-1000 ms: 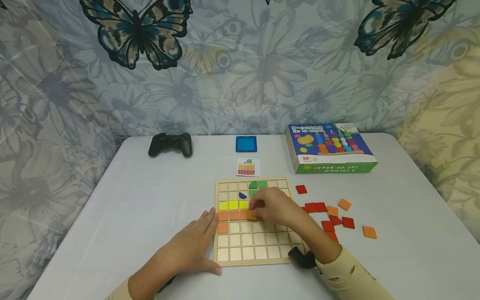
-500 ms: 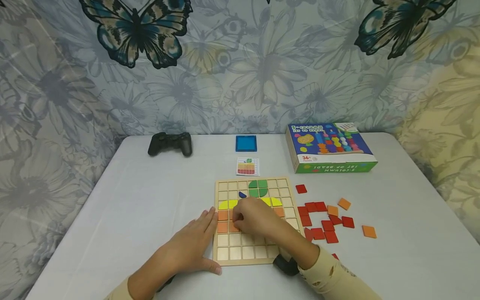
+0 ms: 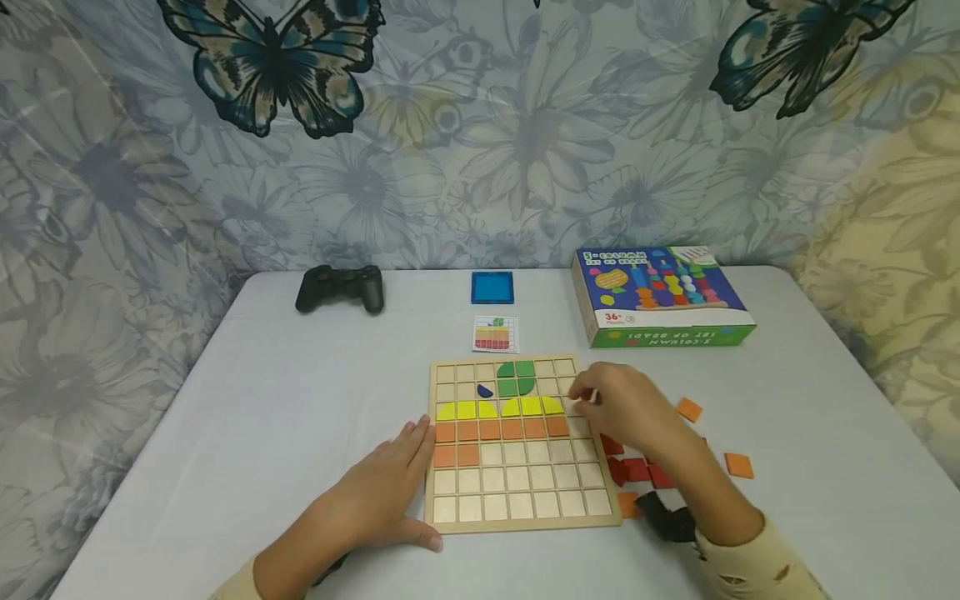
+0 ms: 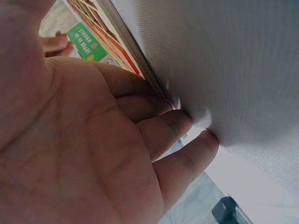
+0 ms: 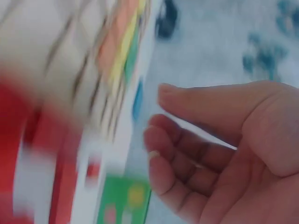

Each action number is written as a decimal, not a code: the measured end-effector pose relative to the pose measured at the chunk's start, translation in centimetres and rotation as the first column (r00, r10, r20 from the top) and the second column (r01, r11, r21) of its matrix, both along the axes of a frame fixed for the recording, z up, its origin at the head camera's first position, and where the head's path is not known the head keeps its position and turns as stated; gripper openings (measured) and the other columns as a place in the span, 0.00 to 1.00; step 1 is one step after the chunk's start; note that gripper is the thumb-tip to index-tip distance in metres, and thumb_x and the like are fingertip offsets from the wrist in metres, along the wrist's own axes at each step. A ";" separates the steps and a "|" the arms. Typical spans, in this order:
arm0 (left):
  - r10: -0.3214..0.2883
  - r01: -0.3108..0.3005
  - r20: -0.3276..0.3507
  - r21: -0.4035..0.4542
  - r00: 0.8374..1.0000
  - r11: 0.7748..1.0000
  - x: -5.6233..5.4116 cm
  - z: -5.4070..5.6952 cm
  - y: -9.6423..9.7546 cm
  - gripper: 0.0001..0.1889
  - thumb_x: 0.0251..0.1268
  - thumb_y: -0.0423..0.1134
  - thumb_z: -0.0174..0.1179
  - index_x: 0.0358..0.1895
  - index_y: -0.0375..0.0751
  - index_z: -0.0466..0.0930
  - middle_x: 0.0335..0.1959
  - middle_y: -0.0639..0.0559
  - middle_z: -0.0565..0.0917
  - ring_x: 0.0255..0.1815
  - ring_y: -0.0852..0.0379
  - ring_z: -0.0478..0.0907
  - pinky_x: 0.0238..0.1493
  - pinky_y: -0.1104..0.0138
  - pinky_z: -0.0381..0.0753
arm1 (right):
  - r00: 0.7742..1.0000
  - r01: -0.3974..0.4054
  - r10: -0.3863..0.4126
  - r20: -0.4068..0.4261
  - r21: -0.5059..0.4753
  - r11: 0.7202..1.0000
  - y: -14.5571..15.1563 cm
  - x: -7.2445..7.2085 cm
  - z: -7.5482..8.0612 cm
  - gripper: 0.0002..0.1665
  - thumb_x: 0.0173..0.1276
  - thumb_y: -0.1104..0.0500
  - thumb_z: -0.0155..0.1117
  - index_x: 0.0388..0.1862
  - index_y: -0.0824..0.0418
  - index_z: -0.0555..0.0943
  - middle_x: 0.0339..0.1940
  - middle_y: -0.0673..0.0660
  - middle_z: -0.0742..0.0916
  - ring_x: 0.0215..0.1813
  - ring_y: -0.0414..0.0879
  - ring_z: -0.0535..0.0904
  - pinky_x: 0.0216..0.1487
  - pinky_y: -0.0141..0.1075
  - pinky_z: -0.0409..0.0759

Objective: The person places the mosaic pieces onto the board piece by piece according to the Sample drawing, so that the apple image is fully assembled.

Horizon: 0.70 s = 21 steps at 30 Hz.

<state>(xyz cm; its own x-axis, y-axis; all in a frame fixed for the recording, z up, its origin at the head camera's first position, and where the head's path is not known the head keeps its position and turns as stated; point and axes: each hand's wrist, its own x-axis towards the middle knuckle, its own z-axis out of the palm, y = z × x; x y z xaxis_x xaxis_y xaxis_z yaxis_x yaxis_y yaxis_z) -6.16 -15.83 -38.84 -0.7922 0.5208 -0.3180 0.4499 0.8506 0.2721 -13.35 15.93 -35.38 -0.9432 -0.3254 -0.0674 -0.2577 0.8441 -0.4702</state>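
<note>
My left hand [image 3: 386,492] lies flat on the table, fingertips along the left edge of a wooden grid board [image 3: 517,503]. The left wrist view shows those fingers [image 4: 187,158] extended by the board's side. Over the board's right edge hovers my right hand [image 3: 626,408], fingers loosely bent, thumb apart, nothing between them. On the board are green pieces [image 3: 507,387], a small dark blue piece [image 3: 485,391], a row of yellow pieces [image 3: 467,410], and a row of orange tiles [image 3: 490,430]. Two more orange tiles [image 3: 468,455] sit in the row below, at its left.
Right of the board lie loose red tiles [image 3: 637,469] and orange tiles [image 3: 738,465], partly hidden by my right arm. A picture card [image 3: 495,334] and a blue square tray [image 3: 492,288] are behind it. A game box [image 3: 663,292] and a black game controller [image 3: 341,289] stand farther back.
My right hand has set an orange tile in the second cell of the lower orange row, let go, and swung right to the board's edge. The left hand stays in place.
</note>
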 end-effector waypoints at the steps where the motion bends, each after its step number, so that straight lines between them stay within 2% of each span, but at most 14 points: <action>1: 0.001 -0.001 0.003 0.000 1.000 1.000 0.0 0.0 0.0 0.70 0.43 0.75 0.66 0.80 0.30 0.45 0.81 0.37 0.44 0.80 0.40 0.44 0.73 0.46 0.58 | 1.000 0.027 -0.027 0.014 0.020 0.999 1.4 -0.2 0.1 0.08 0.61 0.65 0.74 0.40 0.64 0.89 0.32 0.53 0.85 0.36 0.49 0.78 0.35 0.40 0.81; 5: 0.001 -0.001 0.006 0.005 1.000 1.000 0.0 0.0 -0.1 0.69 0.43 0.76 0.66 0.80 0.30 0.45 0.81 0.37 0.44 0.80 0.40 0.44 0.73 0.46 0.58 | 0.986 0.100 -0.111 0.121 0.091 0.991 6.8 -1.2 0.2 0.14 0.61 0.61 0.75 0.44 0.65 0.87 0.34 0.56 0.84 0.37 0.51 0.78 0.34 0.42 0.83; 8: 0.000 0.000 0.010 0.013 1.000 1.000 0.0 0.1 -0.1 0.69 0.44 0.75 0.66 0.80 0.30 0.45 0.81 0.37 0.44 0.80 0.40 0.44 0.73 0.46 0.57 | 0.978 0.071 -0.086 0.191 0.080 0.994 10.3 -1.9 -0.3 0.13 0.60 0.61 0.76 0.42 0.64 0.86 0.32 0.54 0.83 0.36 0.50 0.77 0.34 0.41 0.82; 10: 0.004 -0.004 0.015 0.017 1.000 1.000 0.1 0.1 0.0 0.69 0.44 0.75 0.66 0.80 0.30 0.45 0.81 0.37 0.44 0.80 0.41 0.44 0.73 0.46 0.57 | 0.973 0.024 -0.037 0.228 0.062 0.998 11.9 -2.3 -0.8 0.12 0.59 0.59 0.77 0.40 0.62 0.86 0.31 0.52 0.82 0.37 0.49 0.76 0.34 0.40 0.81; 13: 0.006 -0.006 0.018 0.014 1.000 1.000 0.1 0.1 0.0 0.69 0.43 0.75 0.66 0.80 0.30 0.45 0.81 0.37 0.44 0.80 0.40 0.44 0.73 0.46 0.58 | 0.956 -0.015 0.006 0.294 0.029 0.999 12.8 -2.5 -1.9 0.12 0.58 0.57 0.78 0.39 0.58 0.86 0.31 0.51 0.81 0.38 0.49 0.75 0.35 0.39 0.79; 16: 0.006 -0.006 0.011 0.006 1.000 1.000 0.1 0.2 0.1 0.70 0.43 0.75 0.66 0.80 0.30 0.45 0.81 0.37 0.44 0.80 0.40 0.44 0.73 0.46 0.58 | 0.946 -0.009 0.001 0.323 0.023 1.000 12.8 -2.7 -2.7 0.12 0.57 0.57 0.78 0.37 0.57 0.84 0.31 0.52 0.78 0.39 0.50 0.73 0.35 0.40 0.78; 21: 0.004 -0.004 0.008 0.002 1.000 1.000 0.0 0.2 0.0 0.70 0.43 0.75 0.66 0.80 0.30 0.45 0.81 0.37 0.44 0.80 0.40 0.44 0.73 0.47 0.58 | 0.950 0.009 -0.015 0.312 0.020 1.000 12.4 -2.8 -2.9 0.12 0.57 0.60 0.78 0.34 0.58 0.82 0.31 0.53 0.79 0.38 0.49 0.73 0.35 0.40 0.79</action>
<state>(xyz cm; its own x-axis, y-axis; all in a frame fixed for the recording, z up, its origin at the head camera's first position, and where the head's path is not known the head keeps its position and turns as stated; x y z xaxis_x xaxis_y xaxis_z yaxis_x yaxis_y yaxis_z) -6.13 -15.79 -38.65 -0.7916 0.5185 -0.3233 0.4444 0.8517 0.2779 -16.13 28.29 -38.30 -0.8781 -0.3099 -0.3645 -0.0901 0.8553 -0.5102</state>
